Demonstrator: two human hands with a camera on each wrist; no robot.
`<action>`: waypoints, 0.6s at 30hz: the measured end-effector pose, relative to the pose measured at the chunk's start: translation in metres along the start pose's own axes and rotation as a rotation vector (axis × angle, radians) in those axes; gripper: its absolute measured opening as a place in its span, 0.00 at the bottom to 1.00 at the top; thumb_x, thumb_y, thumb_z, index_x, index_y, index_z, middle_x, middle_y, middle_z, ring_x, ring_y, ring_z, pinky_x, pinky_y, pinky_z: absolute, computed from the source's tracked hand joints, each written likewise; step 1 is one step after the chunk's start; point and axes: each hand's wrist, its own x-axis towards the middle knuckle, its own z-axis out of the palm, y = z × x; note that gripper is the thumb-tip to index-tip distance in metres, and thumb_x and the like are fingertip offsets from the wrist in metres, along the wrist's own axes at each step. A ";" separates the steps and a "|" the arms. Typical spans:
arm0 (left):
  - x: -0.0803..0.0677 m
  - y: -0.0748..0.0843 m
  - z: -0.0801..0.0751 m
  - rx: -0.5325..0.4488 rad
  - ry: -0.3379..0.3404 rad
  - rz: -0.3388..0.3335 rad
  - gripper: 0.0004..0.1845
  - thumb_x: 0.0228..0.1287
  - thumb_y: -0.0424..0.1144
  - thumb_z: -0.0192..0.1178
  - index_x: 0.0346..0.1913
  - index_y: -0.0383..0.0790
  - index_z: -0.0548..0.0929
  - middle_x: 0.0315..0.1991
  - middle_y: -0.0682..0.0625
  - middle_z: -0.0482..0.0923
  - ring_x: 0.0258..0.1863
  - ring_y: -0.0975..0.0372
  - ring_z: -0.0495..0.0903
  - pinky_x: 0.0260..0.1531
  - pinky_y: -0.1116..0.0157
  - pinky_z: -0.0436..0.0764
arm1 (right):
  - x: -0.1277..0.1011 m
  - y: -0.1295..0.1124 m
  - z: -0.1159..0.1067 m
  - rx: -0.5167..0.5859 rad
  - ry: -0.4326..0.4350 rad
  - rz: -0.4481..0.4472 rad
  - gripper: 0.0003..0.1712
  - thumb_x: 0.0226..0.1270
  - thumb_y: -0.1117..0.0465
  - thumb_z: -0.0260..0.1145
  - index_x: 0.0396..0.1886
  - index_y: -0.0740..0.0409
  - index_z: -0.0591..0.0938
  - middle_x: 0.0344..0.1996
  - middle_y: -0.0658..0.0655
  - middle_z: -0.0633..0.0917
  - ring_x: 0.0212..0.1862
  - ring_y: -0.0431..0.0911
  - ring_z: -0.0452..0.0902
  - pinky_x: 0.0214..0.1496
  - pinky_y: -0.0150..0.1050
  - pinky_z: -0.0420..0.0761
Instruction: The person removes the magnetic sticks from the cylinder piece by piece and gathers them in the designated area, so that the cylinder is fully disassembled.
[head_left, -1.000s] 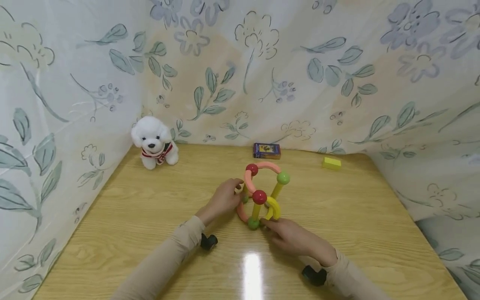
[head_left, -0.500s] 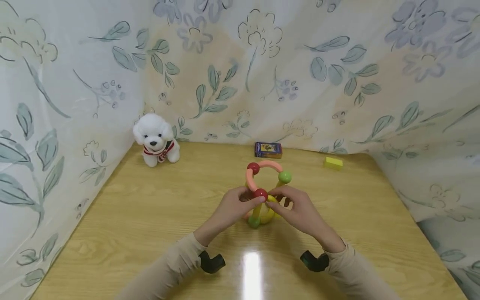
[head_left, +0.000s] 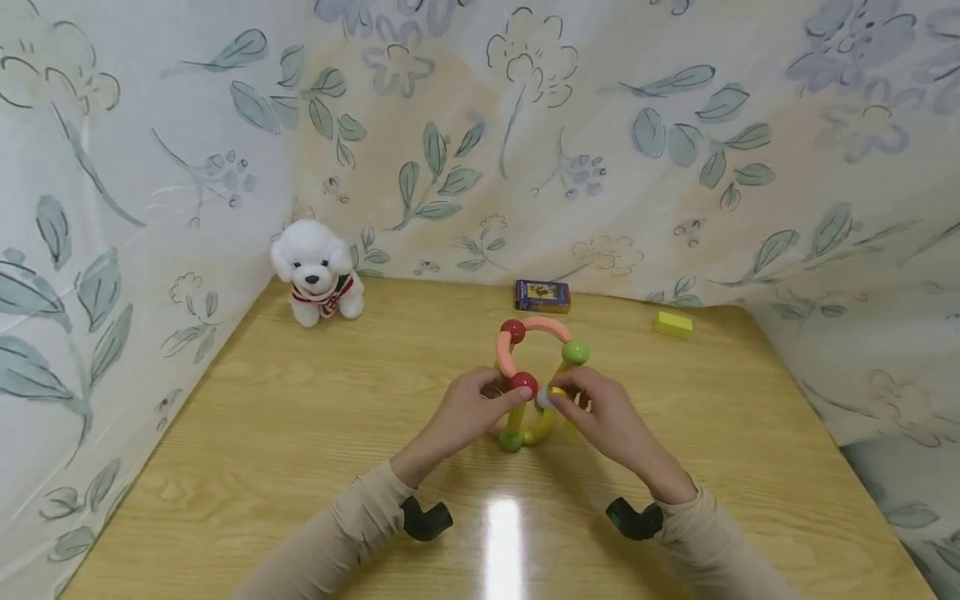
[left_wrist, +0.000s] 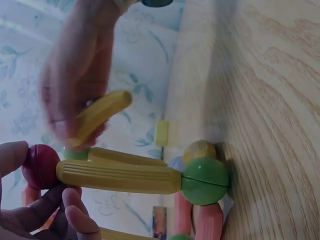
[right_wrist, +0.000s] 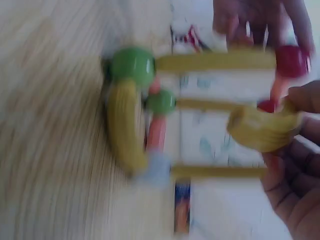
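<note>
Steadiness is being given to the plastic rod-and-ball frame point(head_left: 536, 379) on the wooden tabletop point(head_left: 300, 433): its red ball point(head_left: 522, 384) is being pinched by the left hand point(head_left: 465, 417), while a loose curved yellow rod point(left_wrist: 100, 115) is being pinched in the right hand's point(head_left: 603, 417) fingers point(head_left: 564, 390) beside it.

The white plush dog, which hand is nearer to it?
Left. The left hand lies on the plush dog's side of the toy frame; the right hand is beyond it.

There are two hands: one left hand point(head_left: 467, 410) and one right hand point(head_left: 602, 414). Between them stands one toy frame point(head_left: 534, 379) of sticks and balls. In it I count two red balls point(head_left: 522, 384), at least two green balls point(head_left: 575, 352), and several yellow sticks point(left_wrist: 117, 176). Beyond the hands are one plush dog point(head_left: 318, 271), one card box point(head_left: 542, 295) and one yellow block point(head_left: 672, 323), all on one table point(head_left: 300, 433).
</note>
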 end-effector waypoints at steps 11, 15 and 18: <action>0.001 0.001 0.002 0.039 -0.011 -0.012 0.16 0.65 0.54 0.62 0.43 0.44 0.85 0.36 0.51 0.81 0.36 0.61 0.76 0.35 0.66 0.76 | -0.020 0.110 -0.016 -0.136 -0.072 0.362 0.11 0.68 0.64 0.64 0.42 0.70 0.85 0.39 0.67 0.87 0.39 0.56 0.84 0.39 0.48 0.81; -0.002 0.000 0.001 0.045 -0.024 -0.020 0.17 0.65 0.55 0.62 0.44 0.46 0.85 0.38 0.52 0.81 0.37 0.61 0.76 0.35 0.66 0.76 | -0.018 0.117 -0.011 -0.142 -0.101 0.363 0.10 0.68 0.64 0.64 0.39 0.68 0.85 0.37 0.66 0.88 0.38 0.53 0.83 0.38 0.43 0.79; -0.004 -0.002 0.000 0.054 -0.034 0.001 0.18 0.64 0.54 0.63 0.46 0.44 0.84 0.41 0.50 0.81 0.36 0.61 0.76 0.33 0.66 0.76 | -0.015 0.115 -0.010 -0.160 -0.085 0.349 0.12 0.68 0.63 0.64 0.42 0.69 0.84 0.37 0.66 0.87 0.35 0.51 0.81 0.35 0.42 0.78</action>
